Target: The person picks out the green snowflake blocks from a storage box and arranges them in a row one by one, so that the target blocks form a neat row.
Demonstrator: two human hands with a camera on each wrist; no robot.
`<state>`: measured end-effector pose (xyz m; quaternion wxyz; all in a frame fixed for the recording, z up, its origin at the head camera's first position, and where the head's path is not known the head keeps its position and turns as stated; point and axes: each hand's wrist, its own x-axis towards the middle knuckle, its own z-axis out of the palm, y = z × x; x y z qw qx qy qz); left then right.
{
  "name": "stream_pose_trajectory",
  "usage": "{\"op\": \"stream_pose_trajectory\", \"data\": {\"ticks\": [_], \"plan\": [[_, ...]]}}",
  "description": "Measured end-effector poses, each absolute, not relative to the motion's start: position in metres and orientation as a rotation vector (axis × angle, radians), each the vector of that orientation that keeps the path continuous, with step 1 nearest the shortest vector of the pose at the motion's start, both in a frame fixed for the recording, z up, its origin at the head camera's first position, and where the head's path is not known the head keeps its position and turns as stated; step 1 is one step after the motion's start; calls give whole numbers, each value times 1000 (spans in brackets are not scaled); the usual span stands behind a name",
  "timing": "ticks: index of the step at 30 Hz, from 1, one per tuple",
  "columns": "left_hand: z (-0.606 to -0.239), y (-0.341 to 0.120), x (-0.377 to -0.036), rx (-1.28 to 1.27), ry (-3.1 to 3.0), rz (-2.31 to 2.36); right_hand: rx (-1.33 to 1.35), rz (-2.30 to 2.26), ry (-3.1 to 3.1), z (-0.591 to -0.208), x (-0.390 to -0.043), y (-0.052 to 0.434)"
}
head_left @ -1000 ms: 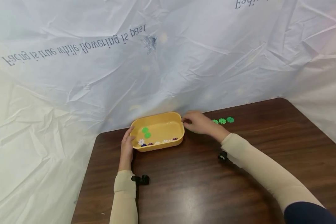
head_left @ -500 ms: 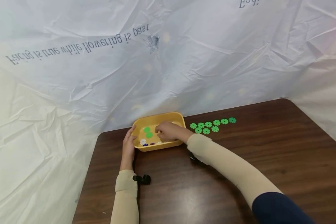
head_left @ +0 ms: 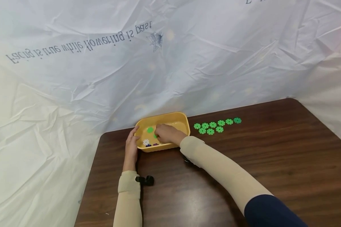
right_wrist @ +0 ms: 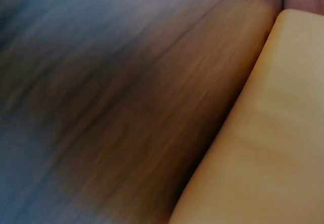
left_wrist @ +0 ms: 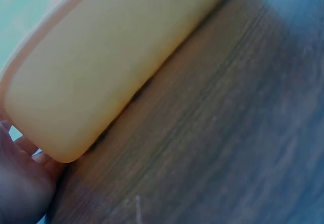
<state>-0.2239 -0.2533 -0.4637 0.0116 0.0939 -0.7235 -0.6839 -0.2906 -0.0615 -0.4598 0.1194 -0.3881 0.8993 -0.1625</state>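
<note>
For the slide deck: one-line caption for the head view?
Right hand reaches into the yellow tray, left hand steadies its end, green discs lie on the table.

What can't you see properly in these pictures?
1. Head view: whether the right hand holds a piece inside the yellow tub; its fingertips are too small to tell.
2. Head view: a green piece is partly hidden by that hand.
3. Right wrist view: blurred; only the tub's wall and the table show.
4. Left wrist view: the left hand is cut off by the edge.
</note>
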Motion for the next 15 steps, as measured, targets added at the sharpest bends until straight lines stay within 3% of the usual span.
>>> {"op": "stream_pose_trajectory", "data": {"ticks": [9,15], "plan": [[-493,-265,-236,341,-2210,-2133,-1076,-560,2649,-462,-293,-49],[-485,-260,-235,327,-2208,-2151,-1098,-518,2657,-460,-295,-46]]}}
